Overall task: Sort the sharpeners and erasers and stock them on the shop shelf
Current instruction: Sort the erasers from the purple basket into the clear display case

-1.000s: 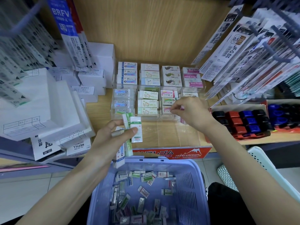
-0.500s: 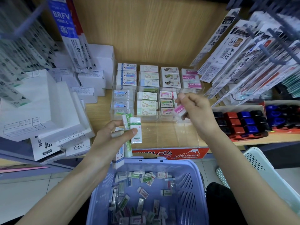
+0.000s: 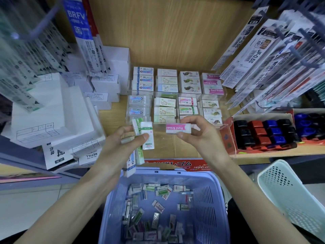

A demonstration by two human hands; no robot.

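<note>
My right hand (image 3: 202,136) pinches a pink-labelled Hard Eraser (image 3: 178,128) level above the front of the wooden shelf (image 3: 168,147). My left hand (image 3: 119,148) grips a fanned bundle of erasers (image 3: 145,136), green-striped and white ones, just left of it. Behind both hands stand clear acrylic compartments with sorted erasers (image 3: 175,95) in rows; the back right stack shows pink Hard Eraser packs (image 3: 212,83). Below my arms a lavender basket (image 3: 218,199) holds several loose erasers (image 3: 154,208).
White refill boxes (image 3: 52,111) pile up at the left. A red tray of black, red and blue sharpeners (image 3: 263,132) sits at the right. Hanging pen refill packs (image 3: 263,55) crowd the upper right. A pale green basket (image 3: 292,194) stands at the lower right.
My right hand has drawn back from the front right compartment toward me, carrying the pink Hard Eraser and turning it level. My left hand has kept its bundle nearly still.
</note>
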